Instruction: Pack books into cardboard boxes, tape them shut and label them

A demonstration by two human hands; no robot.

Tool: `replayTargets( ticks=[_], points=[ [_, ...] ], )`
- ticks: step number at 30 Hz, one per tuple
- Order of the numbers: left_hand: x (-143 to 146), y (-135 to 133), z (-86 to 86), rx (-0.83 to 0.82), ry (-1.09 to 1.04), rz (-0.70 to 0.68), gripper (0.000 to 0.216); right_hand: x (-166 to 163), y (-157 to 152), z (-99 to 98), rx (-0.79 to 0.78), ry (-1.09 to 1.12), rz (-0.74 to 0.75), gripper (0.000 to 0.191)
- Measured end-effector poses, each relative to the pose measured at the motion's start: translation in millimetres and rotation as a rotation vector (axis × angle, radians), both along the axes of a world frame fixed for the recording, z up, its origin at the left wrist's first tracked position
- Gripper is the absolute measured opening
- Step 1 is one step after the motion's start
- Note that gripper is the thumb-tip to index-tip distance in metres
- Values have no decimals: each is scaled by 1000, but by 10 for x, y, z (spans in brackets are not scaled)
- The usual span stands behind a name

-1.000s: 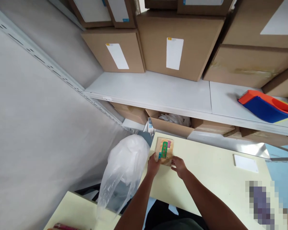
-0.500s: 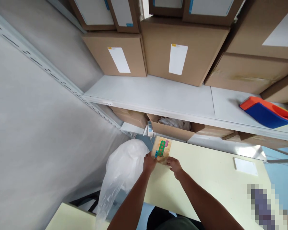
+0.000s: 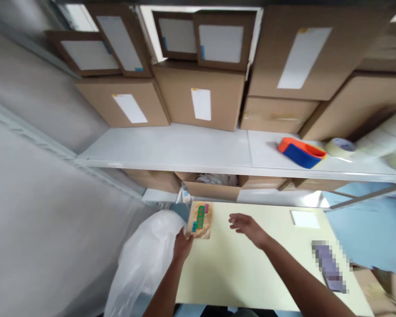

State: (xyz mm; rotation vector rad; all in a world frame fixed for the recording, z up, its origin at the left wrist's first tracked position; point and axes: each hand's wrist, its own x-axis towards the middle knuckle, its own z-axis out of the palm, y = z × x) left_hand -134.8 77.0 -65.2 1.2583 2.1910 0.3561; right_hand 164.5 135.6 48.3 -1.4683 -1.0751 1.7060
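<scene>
A flat beige packet [image 3: 204,229] with a green printed panel and small pink and blue patches is at the table's far left corner. My left hand [image 3: 183,246] grips it by its lower left corner, with the thumb on the near edge. To the right of the packet, my right hand [image 3: 251,229] hangs over the pale yellow table [image 3: 237,268], fingers apart and holding nothing. Whether the packet rests on the table or is held just above it, I cannot tell.
A big clear plastic bag [image 3: 152,246] bulges left of the table. Behind stands a white shelf [image 3: 171,147] with cardboard boxes [image 3: 198,97], an orange and blue holder [image 3: 302,152] and tape rolls [image 3: 341,147]. A white card [image 3: 305,219] and a blurred-out dark item [image 3: 330,266] lie at the right.
My right hand has let go of the packet and moved off to the right, its fingers opening. My left hand still holds the packet. The view has swung right and up.
</scene>
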Motion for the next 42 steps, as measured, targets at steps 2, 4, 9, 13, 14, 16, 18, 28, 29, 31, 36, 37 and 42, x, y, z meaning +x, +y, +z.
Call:
replayTargets(
  ticks=[2,4,9,13,14,16,18,28,29,31,36,37,42],
  points=[
    [12,-141,-94,50,113,-24,55,539,347,483,418,-259,-128,38],
    [112,-328,-202,110,216,-85,57,1070,704,981,644,-508,-264,31],
    [762,-950,-293,-28,383,-411,62,1857,1224,1675,784,-704,-383,32],
    [1209,-1277,-209,-233,484,-546,77,1947,1244,1679,853,-830,-344,32],
    [1255,-1302,-177,-263,499,-554,79,1957,1197,1647,866,-859,-328,33],
    [1281,-1305,-114,-303,505,-568,80,1995,1020,1550,886,-915,-291,37],
    [1262,-1277,-70,-333,500,-579,81,2051,710,1397,894,-965,-255,40],
    [1300,-1100,-180,-452,525,-643,93,2258,-1328,-464,561,-1199,-54,24],
    [1309,-1077,-190,-464,541,-661,95,2272,-1407,-620,487,-1222,-25,27],
    [1330,-1035,-200,-485,577,-702,96,2287,-1504,-833,372,-1251,32,33],
    [1387,-978,-220,-520,623,-739,97,2251,-1581,-949,274,-1284,141,46],
    [1394,-974,-232,-524,625,-726,98,2242,-1583,-938,264,-1288,148,48],
    [1380,-994,-319,-487,635,-702,97,2242,-1580,-872,223,-1289,202,53]
  ],
)
